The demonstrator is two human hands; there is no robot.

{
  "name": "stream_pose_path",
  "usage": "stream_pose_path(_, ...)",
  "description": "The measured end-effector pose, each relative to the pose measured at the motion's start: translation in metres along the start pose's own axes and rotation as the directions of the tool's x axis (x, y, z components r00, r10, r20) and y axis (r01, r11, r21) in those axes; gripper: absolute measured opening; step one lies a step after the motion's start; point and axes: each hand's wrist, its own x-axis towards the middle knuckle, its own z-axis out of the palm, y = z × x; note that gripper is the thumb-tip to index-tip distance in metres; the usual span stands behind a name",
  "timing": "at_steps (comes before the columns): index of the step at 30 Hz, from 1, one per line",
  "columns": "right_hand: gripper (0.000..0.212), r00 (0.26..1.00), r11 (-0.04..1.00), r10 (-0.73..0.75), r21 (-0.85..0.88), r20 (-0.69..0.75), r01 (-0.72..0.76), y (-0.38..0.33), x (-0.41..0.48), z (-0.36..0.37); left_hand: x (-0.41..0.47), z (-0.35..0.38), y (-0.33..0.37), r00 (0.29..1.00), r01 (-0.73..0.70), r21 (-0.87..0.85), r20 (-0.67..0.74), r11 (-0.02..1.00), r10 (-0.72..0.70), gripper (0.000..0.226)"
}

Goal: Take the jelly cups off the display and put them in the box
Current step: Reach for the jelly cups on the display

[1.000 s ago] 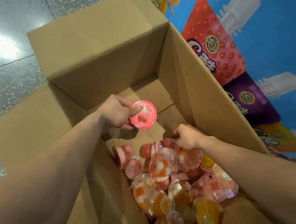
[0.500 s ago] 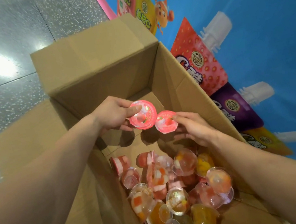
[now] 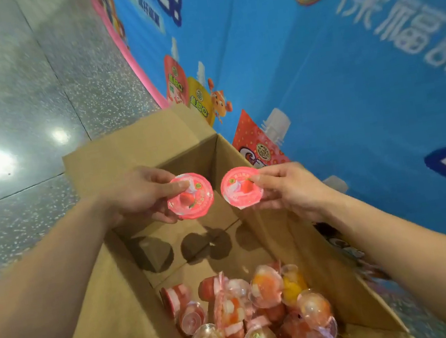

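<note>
The blue display wall (image 3: 331, 69) fills the right side, above a grey speckled floor (image 3: 1, 101). The open cardboard box (image 3: 116, 317) sits beside it, with a heap of jelly cups (image 3: 256, 315) in its near end — perhaps twenty, blurred. Above the box, the left hand (image 3: 138, 196) pinches a pink-lidded cup (image 3: 190, 196); the right hand (image 3: 292, 187) pinches a second pink cup (image 3: 240, 186) — just apart.

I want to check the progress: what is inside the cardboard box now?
Inside the cardboard box lies a pile of jelly cups at the near end; the far floor is bare, with shadows. Cups lower in the pile are covered, so no count is possible.
</note>
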Motion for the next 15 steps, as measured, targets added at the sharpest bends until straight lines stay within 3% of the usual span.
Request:
stream_pose_path(5, 0.015, 0.996, 0.997, -0.068, -0.026, -0.059, 0.067, -0.048, -0.022, -0.008, -0.019, -0.002, 0.037, 0.999, -0.047, 0.030, -0.021, 0.998, 0.048, 0.024)
stream_pose_path(10, 0.021, 0.988, 0.991, -0.104, 0.067, -0.116, 0.112, -0.103, -0.063, -0.013, -0.061, -0.005, 0.098, 0.995, -0.102, 0.033, -0.017, 0.994, 0.103, 0.034)
stream_pose_path(15, 0.029, 0.971, 0.985, -0.173, -0.013, -0.165, 0.173, -0.183, -0.128, -0.023, -0.126, -0.011, 0.187, 0.991, -0.135, 0.044, 0.001, 0.990, 0.135, 0.044)
